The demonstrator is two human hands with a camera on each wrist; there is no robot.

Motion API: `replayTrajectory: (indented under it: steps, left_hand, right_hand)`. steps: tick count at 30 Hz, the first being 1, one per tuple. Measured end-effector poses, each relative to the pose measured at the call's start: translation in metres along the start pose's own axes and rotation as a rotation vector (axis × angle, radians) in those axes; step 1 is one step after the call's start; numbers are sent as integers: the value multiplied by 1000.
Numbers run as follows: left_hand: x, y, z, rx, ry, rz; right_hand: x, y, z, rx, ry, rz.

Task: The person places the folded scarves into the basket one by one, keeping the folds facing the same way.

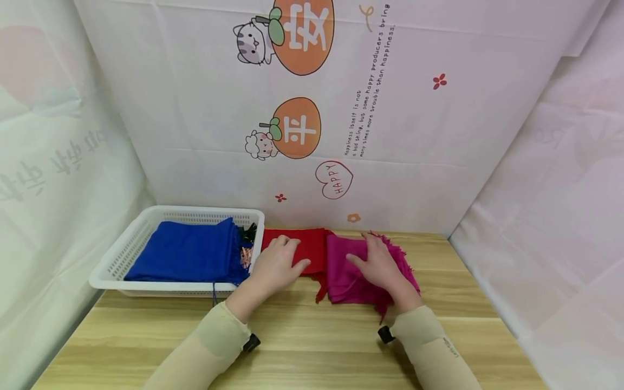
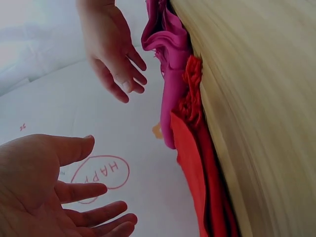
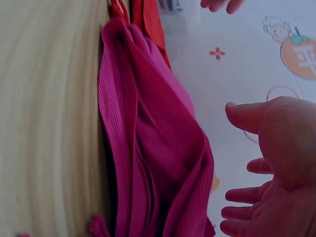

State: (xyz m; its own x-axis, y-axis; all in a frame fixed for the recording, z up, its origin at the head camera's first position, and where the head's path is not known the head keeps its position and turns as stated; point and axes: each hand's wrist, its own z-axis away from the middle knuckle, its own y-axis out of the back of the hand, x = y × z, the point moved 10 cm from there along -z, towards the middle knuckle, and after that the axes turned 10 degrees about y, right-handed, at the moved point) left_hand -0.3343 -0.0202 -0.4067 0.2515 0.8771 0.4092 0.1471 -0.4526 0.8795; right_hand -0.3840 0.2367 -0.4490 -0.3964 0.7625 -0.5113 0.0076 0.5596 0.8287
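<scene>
A folded red scarf (image 1: 311, 246) with a knotted fringe lies on the wooden table, beside a folded magenta scarf (image 1: 341, 273) whose fringe spreads at its right end. My left hand (image 1: 275, 265) is over the left part of the red scarf, its fingers loosely extended and holding nothing. Over the magenta scarf is my right hand (image 1: 381, 266), thumb apart from the fingers, also holding nothing. Both wrist views show a gap between the hands and the cloth. In the right wrist view the magenta scarf (image 3: 153, 128) appears as a stack of loose folds.
At the left stands a white plastic basket (image 1: 104, 276) with a folded blue scarf (image 1: 185, 252) on top and darker and patterned fringes at its right side. Behind the table rises a white printed cloth (image 1: 409, 179). Pale cloth also hangs on both sides.
</scene>
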Motion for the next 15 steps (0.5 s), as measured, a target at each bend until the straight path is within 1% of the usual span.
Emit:
replayTrajectory:
  steps: [4, 9, 15]
  left_hand:
    - [5, -10, -3, -21, 8, 3]
    - [6, -23, -8, -42, 32, 1]
    - [10, -38, -14, -83, 45, 36]
  right_hand:
    - [18, 4, 0, 4, -36, 13]
    - [36, 7, -1, 20, -52, 19]
    - [56, 9, 2, 25, -85, 23]
